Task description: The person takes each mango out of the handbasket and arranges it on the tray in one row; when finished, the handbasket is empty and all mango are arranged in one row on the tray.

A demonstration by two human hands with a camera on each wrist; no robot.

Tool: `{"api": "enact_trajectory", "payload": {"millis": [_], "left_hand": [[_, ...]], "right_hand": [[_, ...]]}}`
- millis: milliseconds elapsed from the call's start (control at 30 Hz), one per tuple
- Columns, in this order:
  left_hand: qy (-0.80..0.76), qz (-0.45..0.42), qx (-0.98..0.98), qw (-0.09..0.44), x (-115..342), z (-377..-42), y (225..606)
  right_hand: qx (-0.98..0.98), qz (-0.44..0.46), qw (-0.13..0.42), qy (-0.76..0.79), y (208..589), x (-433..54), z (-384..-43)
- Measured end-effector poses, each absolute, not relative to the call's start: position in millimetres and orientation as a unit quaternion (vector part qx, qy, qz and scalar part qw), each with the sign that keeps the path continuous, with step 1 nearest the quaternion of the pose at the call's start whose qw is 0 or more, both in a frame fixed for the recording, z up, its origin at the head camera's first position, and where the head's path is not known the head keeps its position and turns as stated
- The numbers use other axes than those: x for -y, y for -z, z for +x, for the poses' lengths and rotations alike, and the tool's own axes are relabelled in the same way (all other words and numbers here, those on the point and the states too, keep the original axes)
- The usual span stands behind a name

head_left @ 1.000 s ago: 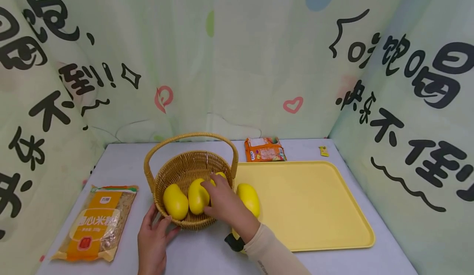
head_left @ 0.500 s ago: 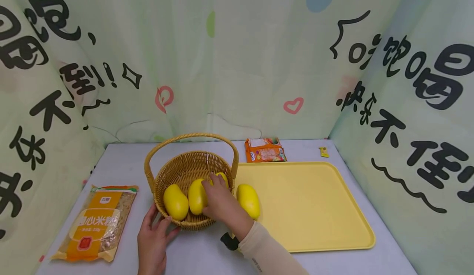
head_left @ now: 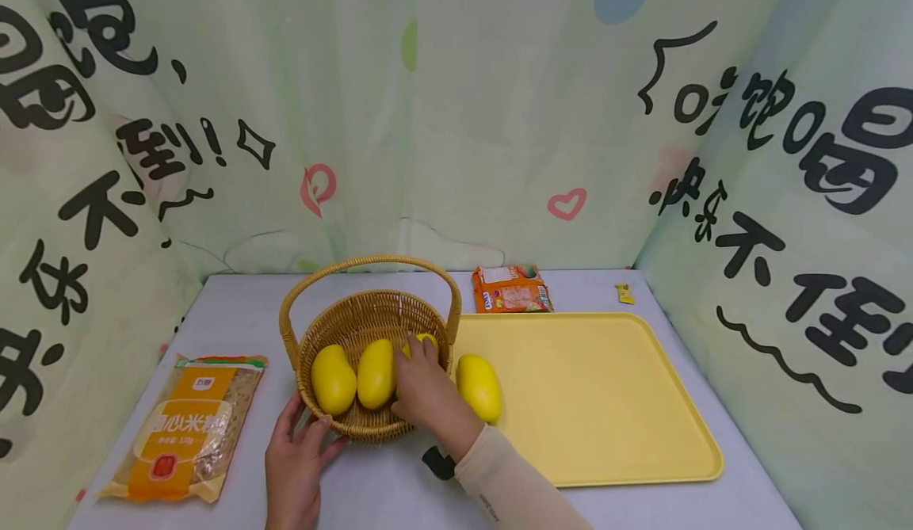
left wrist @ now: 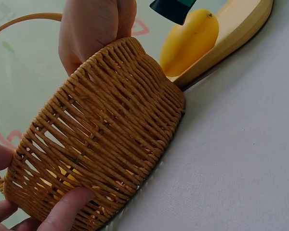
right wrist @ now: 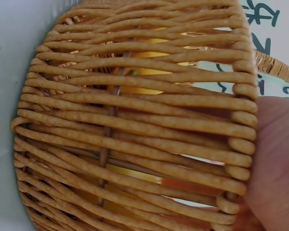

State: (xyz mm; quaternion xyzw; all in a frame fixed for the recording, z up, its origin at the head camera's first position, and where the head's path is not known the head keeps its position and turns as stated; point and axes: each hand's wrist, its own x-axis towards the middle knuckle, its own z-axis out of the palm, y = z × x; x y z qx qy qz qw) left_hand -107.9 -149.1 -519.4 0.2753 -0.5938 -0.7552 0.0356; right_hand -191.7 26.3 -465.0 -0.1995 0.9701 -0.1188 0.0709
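Note:
A wicker basket (head_left: 385, 308) with a tall handle stands on the table, holding yellow mangoes. My left hand (head_left: 296, 467) grips its near left side, with the thumb against the weave in the left wrist view. My right hand (head_left: 431, 403) reaches over the right rim, its fingers curled round the rightmost mango (head_left: 421, 344), which is mostly hidden beneath them. Left of those fingers, a middle mango (head_left: 376, 374) and a left mango (head_left: 334, 379) lie side by side. In the right wrist view, the basket's weave (right wrist: 135, 110) covers most of what the hand holds.
Right of the basket lies a yellow tray (head_left: 585, 395) with one mango (head_left: 479, 388) at its left side. A bag of rice snacks (head_left: 189, 427) lies on the left. Behind the tray are an orange packet (head_left: 510, 289) and a small yellow sachet (head_left: 624, 293).
My right hand has sunk a little deeper into the basket and its fingers have drawn in round the right mango. The left and middle mangoes have shifted slightly left. My left hand stays put.

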Motion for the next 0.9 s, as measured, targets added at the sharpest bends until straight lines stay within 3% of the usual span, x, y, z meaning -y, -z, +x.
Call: {"api": "enact_trajectory", "payload": {"millis": [900], "left_hand": [[0.752, 0.272, 0.599, 0.035, 149.2, -108.0, 517.4]], "right_hand": [[-0.975, -0.2, 0.057, 0.084, 468.0, -22.1, -192.6]]}}
